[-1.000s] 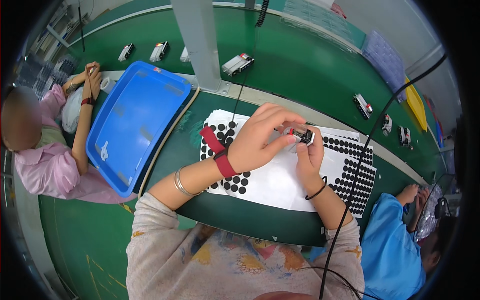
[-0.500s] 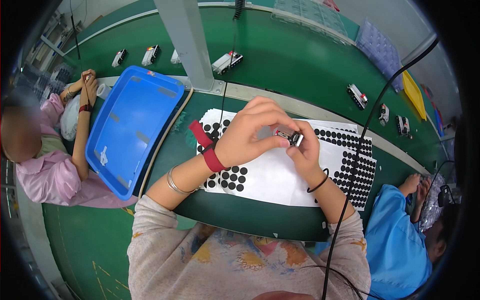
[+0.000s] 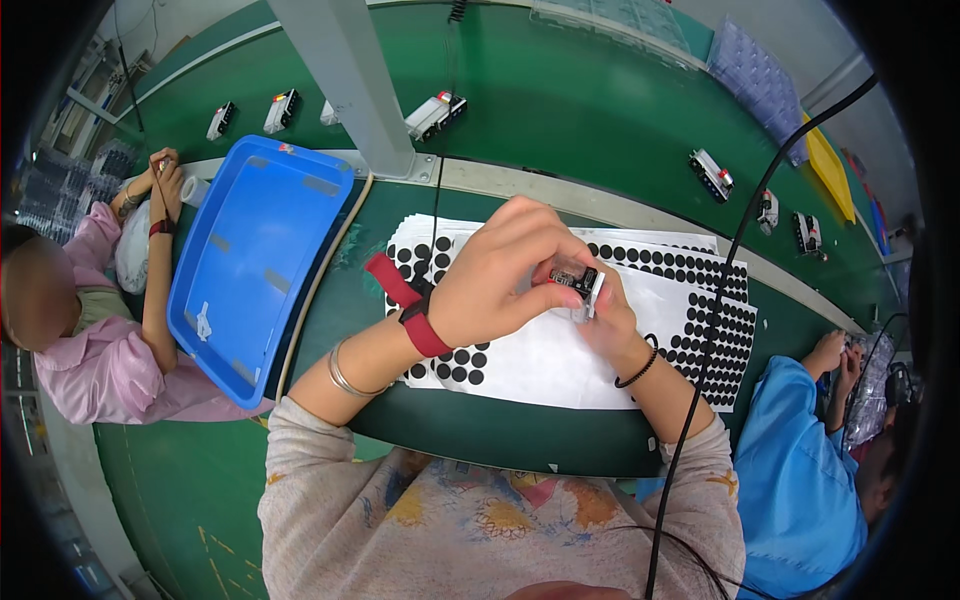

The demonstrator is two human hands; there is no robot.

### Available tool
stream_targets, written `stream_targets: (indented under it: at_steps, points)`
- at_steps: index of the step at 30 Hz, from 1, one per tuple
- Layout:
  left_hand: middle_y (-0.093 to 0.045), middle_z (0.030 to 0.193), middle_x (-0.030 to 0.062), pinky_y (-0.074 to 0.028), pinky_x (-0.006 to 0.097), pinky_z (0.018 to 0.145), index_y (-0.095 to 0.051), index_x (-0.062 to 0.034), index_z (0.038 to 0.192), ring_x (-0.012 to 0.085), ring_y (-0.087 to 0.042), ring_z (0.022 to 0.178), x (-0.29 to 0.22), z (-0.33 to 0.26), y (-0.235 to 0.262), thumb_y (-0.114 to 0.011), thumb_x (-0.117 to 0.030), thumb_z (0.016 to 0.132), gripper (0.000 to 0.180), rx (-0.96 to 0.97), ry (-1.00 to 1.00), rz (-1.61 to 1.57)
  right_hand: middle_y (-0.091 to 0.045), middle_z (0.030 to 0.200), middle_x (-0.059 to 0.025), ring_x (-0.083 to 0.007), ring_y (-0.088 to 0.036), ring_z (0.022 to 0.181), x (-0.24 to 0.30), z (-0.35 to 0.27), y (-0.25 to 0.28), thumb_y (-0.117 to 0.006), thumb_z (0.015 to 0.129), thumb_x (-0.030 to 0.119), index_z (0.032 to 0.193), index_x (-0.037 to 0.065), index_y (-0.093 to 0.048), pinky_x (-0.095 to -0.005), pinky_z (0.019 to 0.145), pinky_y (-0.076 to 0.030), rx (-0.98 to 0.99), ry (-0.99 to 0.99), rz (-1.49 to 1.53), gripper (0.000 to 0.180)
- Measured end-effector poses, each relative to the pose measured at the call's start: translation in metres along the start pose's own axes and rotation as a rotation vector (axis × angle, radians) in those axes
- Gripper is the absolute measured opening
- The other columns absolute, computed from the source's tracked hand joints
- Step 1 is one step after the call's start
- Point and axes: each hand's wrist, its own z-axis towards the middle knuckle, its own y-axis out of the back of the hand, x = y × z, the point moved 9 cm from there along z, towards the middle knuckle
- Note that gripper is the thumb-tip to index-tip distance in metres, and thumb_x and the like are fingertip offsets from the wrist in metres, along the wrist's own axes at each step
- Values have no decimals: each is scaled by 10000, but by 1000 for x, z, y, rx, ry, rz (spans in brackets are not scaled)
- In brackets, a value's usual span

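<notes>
- Small piece (image 3: 573, 281) in the left grip (image 3: 500, 278): black and white
- Sheets (image 3: 525, 368) beneath the grip: white, black dots
- Tray (image 3: 250, 220) left of it: blue
- Counter (image 3: 500, 430) below: green

Worktable (image 3: 500, 425): sheets (image 3: 560, 372) lie across it — above them, a small part (image 3: 575, 281) between the left hand (image 3: 505, 270) and right hand (image 3: 618, 322).
Tray (image 3: 245, 262): left of the sheets, with one co-worker (image 3: 95, 365) farther left.
Opposite flank: another co-worker (image 3: 800, 490), right of the sheets.
Post (image 3: 345, 95): between worktable and far bench (image 3: 580, 115).
Far bench: model vehicles (image 3: 437, 115) both sides of the post — one seemingly part-hidden behind it.
</notes>
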Motion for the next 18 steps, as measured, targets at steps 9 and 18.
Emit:
stream_targets:
  at_steps: [9, 18]
  points:
    - [-554, 811, 48, -402, 344, 732, -599, -65, 945, 253, -478, 844, 8, -4, 6, -694, -188, 693, 297, -124, 40, 53, -531, 1081, -120, -174, -499, 1031, -1, 10, -4, -432, 819, 619, 1152, -47, -466, -303, 881, -386, -89, -117, 36, 746]
    - [-575, 1012, 76, -434, 329, 816, -531, -57, 1108, 232, -508, 967, 19, -6, 9, -733, -205, 672, 503, -129, 127, 49, -528, 1084, -136, -223, -514, 1043, 2, 11, -2, -327, 912, 470, 1234, -23, -381, -350, 879, -419, -180, -143, 181, 591]
